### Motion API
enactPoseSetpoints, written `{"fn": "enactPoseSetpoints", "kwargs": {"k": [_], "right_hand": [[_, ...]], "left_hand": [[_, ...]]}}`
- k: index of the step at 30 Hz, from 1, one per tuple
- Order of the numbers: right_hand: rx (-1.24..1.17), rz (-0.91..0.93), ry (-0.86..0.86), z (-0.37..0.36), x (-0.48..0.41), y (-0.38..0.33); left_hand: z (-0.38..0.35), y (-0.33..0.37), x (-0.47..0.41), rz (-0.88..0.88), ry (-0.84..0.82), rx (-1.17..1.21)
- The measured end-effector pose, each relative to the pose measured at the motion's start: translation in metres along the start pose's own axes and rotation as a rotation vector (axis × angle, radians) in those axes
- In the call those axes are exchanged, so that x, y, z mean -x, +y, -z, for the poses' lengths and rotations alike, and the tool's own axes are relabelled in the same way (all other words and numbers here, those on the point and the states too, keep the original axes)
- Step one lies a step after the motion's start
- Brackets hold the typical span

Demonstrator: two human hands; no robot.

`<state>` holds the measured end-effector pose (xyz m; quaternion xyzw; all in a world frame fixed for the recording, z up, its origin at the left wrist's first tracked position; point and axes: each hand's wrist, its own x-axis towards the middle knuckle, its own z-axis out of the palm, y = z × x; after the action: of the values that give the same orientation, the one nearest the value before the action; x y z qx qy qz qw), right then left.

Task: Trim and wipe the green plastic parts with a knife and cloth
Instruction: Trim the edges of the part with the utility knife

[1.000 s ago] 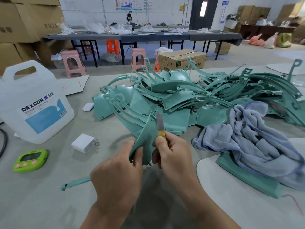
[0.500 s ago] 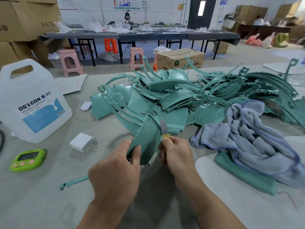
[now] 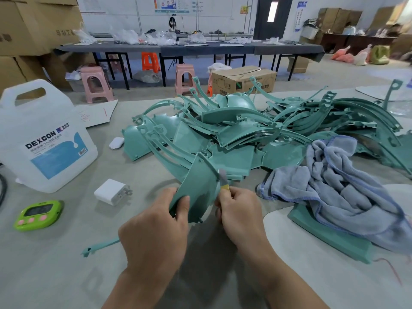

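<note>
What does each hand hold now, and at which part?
The left hand grips a curved green plastic part at its lower end; the right hand holds a knife by its yellow handle, blade at the part's edge.

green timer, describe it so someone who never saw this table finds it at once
Start at the big white jug on the left. Just in front of it, towards the person, lies the timer. It alone is lime green, with a dark screen and pink buttons, unlike the white charger nearby.
</note>
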<state>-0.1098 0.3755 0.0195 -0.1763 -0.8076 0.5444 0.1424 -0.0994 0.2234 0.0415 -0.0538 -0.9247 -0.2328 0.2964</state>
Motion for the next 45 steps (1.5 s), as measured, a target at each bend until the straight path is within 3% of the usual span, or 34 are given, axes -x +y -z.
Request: {"fn": "enactPoseSetpoints", "kwargs": {"k": [4, 8, 15, 19, 28, 31, 38, 42, 45], "right_hand": [[-0.185, 0.148, -0.066, -0.002, 0.01, -0.012], [-0.211, 0.233, -0.116, 0.001, 0.012, -0.016], [-0.291, 0.234, -0.121, 0.004, 0.006, -0.018], [-0.317, 0.144, -0.119, 0.003, 0.001, -0.011], [-0.052, -0.249, -0.05, 0.013, -0.012, 0.004], [-0.118, -0.282, -0.04, 0.02, -0.015, 0.002], [-0.65, -0.076, 0.038, 0.043, -0.015, -0.012], [-0.627, -0.167, 0.064, 0.047, -0.018, -0.01], [-0.577, -0.267, 0.067, 0.044, -0.02, -0.005]], "left_hand": [[0.001, -0.001, 0.0, -0.011, 0.003, 0.004], [0.001, -0.001, 0.001, -0.018, 0.01, 0.012], [0.001, -0.001, 0.002, -0.058, 0.038, 0.005], [0.001, -0.003, 0.001, -0.036, 0.011, 0.006], [-0.002, -0.005, 0.0, -0.036, 0.036, 0.016], [-0.001, -0.009, -0.002, -0.043, 0.064, 0.035], [-0.006, -0.027, -0.006, -0.546, 0.201, 0.095], [-0.013, -0.025, -0.007, -0.643, 0.147, 0.139], [-0.016, -0.022, -0.009, -0.689, 0.005, 0.148]]}}
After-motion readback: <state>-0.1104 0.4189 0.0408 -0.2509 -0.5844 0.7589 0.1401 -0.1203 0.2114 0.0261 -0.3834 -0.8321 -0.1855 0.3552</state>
